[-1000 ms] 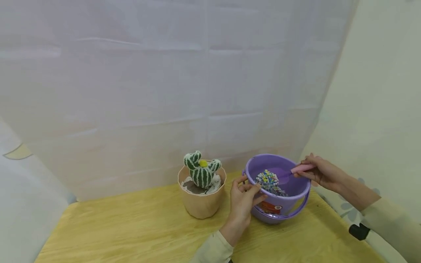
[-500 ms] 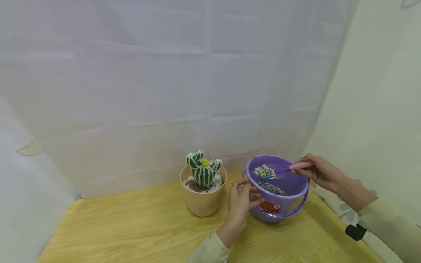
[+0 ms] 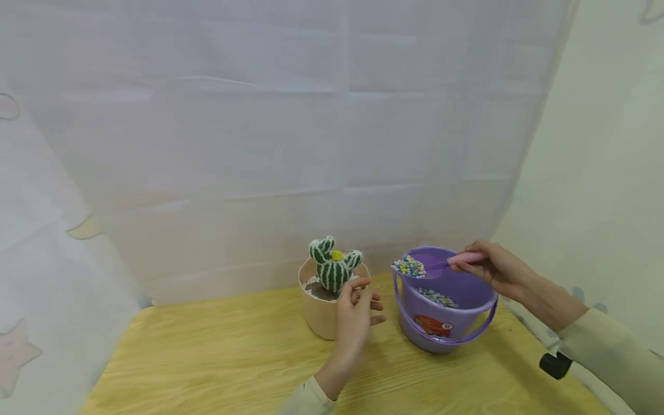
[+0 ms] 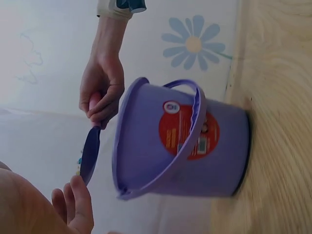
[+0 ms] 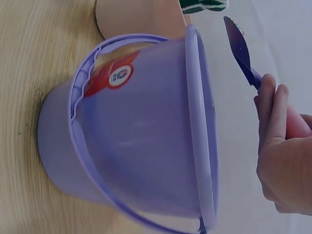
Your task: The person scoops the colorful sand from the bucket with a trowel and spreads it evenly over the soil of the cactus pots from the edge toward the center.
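My right hand [image 3: 500, 271] grips the pink handle of a small trowel [image 3: 436, 270] with a purple blade. Colourful pebbles [image 3: 408, 267] are heaped on the blade, which sits above the left rim of a purple bucket [image 3: 463, 324]. More pebbles lie in the bottom of the bucket. My left hand [image 3: 354, 314], fingers loosely bent and holding nothing, is between the bucket and a peach plant pot [image 3: 317, 316], overlapping the pot's right side in the head view. A knitted green-and-white cactus [image 3: 334, 275] with a yellow flower stands in the pot.
Everything stands on a yellow wood-grain table [image 3: 228, 351]. A pale cloth [image 3: 249, 173] hangs behind it, with side cloths bearing printed shapes. The bucket's handle [image 3: 479, 333] hangs down its front.
The trowel with its pebbles has risen out of the bucket and moved left over the rim. My left hand has left the bucket's rim and shifted left to the pot.
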`<control>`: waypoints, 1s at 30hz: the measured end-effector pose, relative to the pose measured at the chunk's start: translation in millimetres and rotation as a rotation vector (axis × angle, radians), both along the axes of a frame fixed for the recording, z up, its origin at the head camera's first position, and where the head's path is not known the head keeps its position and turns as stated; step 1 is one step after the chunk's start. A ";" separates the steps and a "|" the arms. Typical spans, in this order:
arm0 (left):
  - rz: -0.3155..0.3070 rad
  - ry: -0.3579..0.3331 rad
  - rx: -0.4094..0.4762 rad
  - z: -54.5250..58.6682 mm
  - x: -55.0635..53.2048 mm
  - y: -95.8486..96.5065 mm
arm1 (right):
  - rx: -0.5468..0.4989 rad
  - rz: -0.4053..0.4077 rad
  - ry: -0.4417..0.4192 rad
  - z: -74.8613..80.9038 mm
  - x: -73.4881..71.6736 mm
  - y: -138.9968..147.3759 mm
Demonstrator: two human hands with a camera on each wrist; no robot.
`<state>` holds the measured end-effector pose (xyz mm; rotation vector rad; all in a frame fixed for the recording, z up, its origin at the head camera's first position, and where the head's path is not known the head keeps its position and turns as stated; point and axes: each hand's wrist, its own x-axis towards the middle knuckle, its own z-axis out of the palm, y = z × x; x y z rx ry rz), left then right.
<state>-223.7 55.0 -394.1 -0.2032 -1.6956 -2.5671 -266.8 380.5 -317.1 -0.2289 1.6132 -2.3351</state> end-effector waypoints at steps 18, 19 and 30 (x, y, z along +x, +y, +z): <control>0.534 0.196 -0.187 -22.5 -42.8 -66.1 | 0.069 -0.052 0.032 -1.7 -11.2 -29.6; 0.546 0.184 -0.206 -24.7 -45.5 -69.2 | 0.086 -0.064 0.027 -1.6 -12.0 -32.1; 0.373 -0.016 -0.396 -37.4 -50.8 -78.9 | 0.132 -0.087 -0.018 -1.0 -19.8 -52.6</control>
